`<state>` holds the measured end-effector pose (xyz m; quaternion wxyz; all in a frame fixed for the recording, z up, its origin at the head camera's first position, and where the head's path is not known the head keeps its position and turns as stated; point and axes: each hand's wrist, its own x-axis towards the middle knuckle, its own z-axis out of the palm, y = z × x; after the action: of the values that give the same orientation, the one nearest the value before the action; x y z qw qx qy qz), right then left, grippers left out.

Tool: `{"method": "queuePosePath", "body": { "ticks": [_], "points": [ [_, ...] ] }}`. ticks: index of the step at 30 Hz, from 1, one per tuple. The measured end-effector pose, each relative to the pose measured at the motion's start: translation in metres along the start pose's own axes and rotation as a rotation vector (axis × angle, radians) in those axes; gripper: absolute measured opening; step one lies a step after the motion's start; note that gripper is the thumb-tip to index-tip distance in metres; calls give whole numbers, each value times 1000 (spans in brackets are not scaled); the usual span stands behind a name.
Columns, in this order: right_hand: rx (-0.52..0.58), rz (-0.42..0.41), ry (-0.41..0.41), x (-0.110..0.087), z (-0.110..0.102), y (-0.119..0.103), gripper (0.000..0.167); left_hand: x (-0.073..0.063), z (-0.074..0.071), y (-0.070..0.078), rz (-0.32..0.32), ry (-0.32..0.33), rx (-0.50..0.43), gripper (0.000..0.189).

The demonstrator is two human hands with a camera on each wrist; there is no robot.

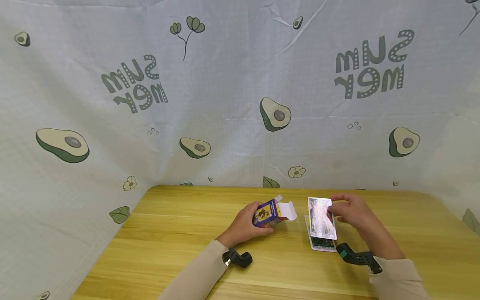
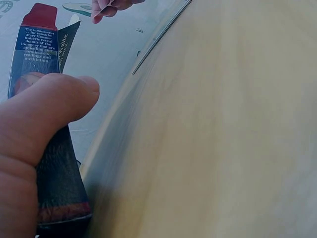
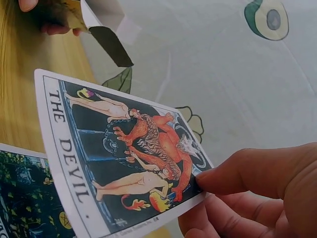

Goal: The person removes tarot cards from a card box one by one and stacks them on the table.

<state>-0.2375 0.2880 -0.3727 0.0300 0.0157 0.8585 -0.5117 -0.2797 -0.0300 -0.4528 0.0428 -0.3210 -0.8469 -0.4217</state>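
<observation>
My left hand (image 1: pixel 244 225) grips a purple and yellow tarot card box (image 1: pixel 264 213) with its white end flap folded out to the right. In the left wrist view, the thumb lies across the box's narrow printed side (image 2: pixel 40 54). My right hand (image 1: pixel 354 211) pinches one edge of a tarot card (image 1: pixel 321 220) between thumb and fingers. The right wrist view shows its picture and the words "THE DEVIL". Below this card, another tarot card (image 1: pixel 323 245) lies on the table, partly covered from the head view. The inside of the box cannot be seen.
A yellow wood-grain table (image 1: pixel 180 241) lies under both hands. Behind it hangs a pale cloth (image 1: pixel 232 83) printed with avocados and lettering, reaching down to the table's far edge. Dark wrist bands (image 1: pixel 360 258) sit on both forearms.
</observation>
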Motion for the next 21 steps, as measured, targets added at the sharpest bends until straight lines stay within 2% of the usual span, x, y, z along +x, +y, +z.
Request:
{"method": "queuePosePath", "body": {
  "ticks": [21],
  "points": [
    [-46, 50, 47, 13, 4, 19, 46, 3, 2, -3, -10, 1, -4, 67]
  ]
}}
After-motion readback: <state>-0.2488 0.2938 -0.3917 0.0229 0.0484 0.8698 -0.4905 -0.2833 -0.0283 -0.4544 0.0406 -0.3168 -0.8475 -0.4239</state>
